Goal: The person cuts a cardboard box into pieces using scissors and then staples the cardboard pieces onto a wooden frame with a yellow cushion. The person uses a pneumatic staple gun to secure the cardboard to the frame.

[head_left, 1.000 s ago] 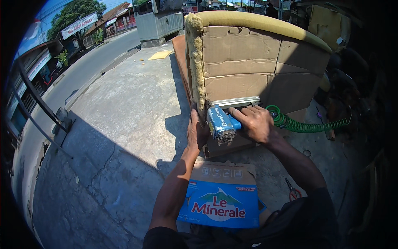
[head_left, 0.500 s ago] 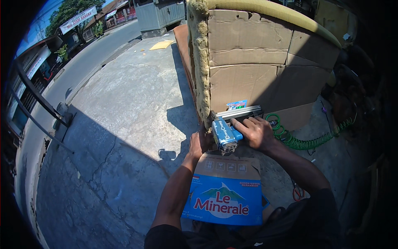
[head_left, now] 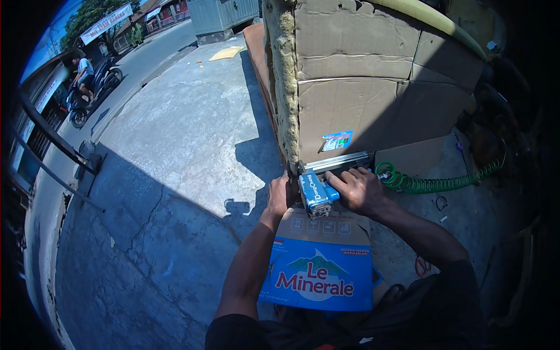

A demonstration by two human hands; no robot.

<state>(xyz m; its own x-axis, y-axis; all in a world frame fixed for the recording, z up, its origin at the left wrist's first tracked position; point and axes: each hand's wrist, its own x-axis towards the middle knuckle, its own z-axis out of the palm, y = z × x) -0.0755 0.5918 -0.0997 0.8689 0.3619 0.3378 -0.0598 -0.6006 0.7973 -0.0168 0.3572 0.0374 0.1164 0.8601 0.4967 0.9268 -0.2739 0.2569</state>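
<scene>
A blue pneumatic staple gun (head_left: 315, 193) is in my right hand (head_left: 363, 191), whose fingers wrap round its grip. The gun's silver magazine (head_left: 337, 161) lies close along the bottom of a cardboard-faced furniture panel (head_left: 356, 108). My left hand (head_left: 279, 195) is curled at the lower left corner of the panel, just left of the gun. Its fingertips are hidden, and I cannot make out what they hold. Yellowish foam padding (head_left: 287, 87) runs up the panel's left edge. Below the gun, a blue and brown cardboard piece (head_left: 321, 274) lies before me.
A green coiled air hose (head_left: 440, 184) stretches right from beside my right hand. Red-handled scissors (head_left: 422, 267) lie on the floor by my right forearm. A metal rail (head_left: 58, 131) stands at the left, near the road, where a person rides a motorbike (head_left: 93, 87).
The staple gun and both hands stay nearly in place at the panel's bottom corner. My view has shifted slightly. A person on a motorbike has appeared on the road at the left.
</scene>
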